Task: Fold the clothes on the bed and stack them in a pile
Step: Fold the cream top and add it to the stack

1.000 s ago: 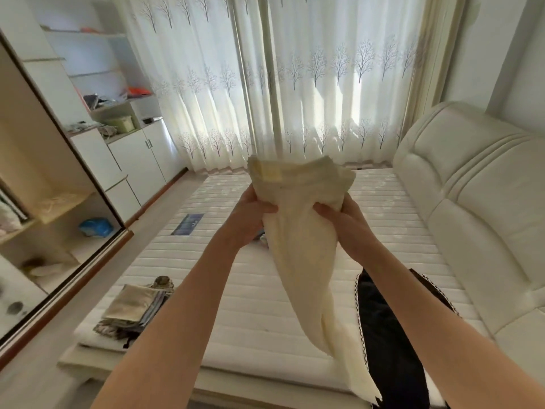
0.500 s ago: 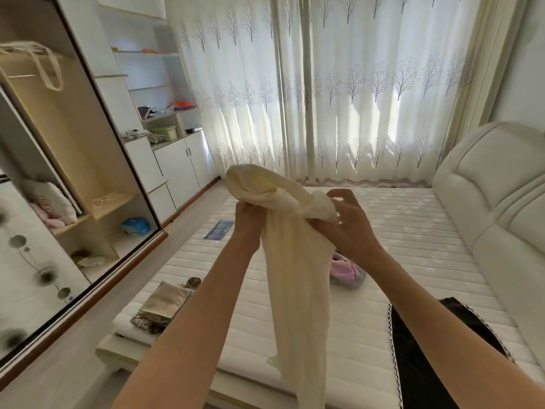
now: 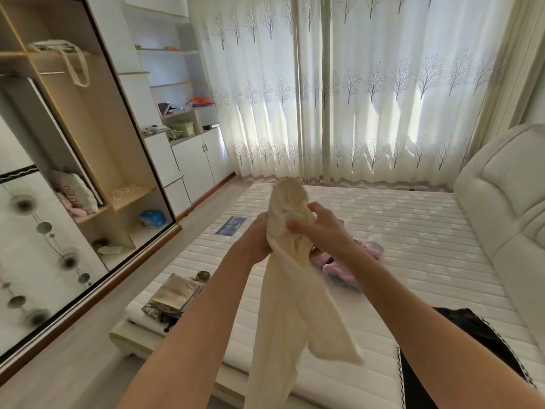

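Note:
I hold a cream garment (image 3: 290,293) up in the air over the bed (image 3: 413,231). My left hand (image 3: 258,237) grips its bunched upper part from the left. My right hand (image 3: 320,228) pinches the same bunched cloth from the right, fingers curled over it. The rest of the garment hangs down between my forearms to the frame's lower edge. A pile of folded clothes (image 3: 174,296) lies at the bed's near left corner. A pink garment (image 3: 351,261) lies crumpled on the mattress behind my right forearm. A black garment (image 3: 472,335) with a checked trim lies at the lower right.
An open wardrobe (image 3: 97,149) with a mirrored sliding door (image 3: 32,237) stands on the left. White cabinets (image 3: 194,163) and shelves fill the far left corner. Curtains (image 3: 354,93) cover the far wall. The padded headboard (image 3: 501,208) rises on the right. Wooden floor runs along the bed's left side.
My view has lifted and turned left, showing more wardrobe. My hands have drawn closer together and bunched the garment's top into a tighter bundle. The pink garment has come into view.

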